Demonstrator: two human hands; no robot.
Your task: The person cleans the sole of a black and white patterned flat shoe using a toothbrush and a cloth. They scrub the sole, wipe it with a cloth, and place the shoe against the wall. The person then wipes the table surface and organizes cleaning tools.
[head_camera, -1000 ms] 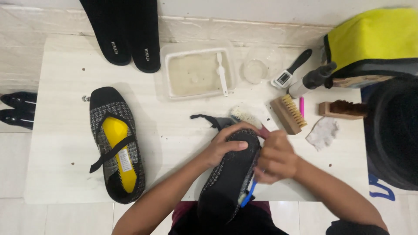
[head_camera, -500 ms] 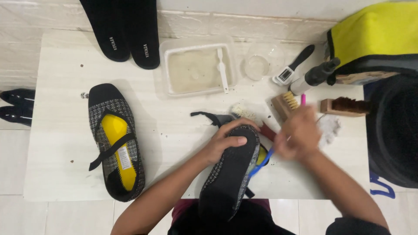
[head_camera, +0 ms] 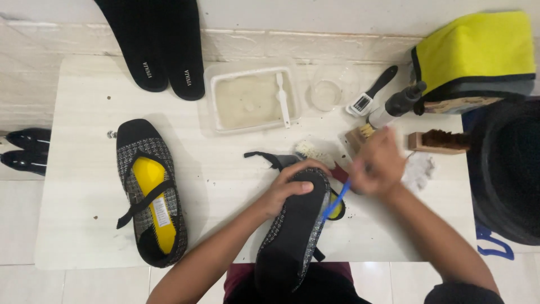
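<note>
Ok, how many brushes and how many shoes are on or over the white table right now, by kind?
Knit flat shoes: 2, one lying flat, one held sole-up.
Wooden brushes: 2.
Blue-handled brush: 1.
Black-handled brush: 1.
White brush in tub: 1.
Total: 7.

Both forearms showing bare, no sleeves reaching wrists. Left hand (head_camera: 289, 188) and right hand (head_camera: 376, 166) wearing no gloves, rings or watch. Maroon garment showing at lap.
</note>
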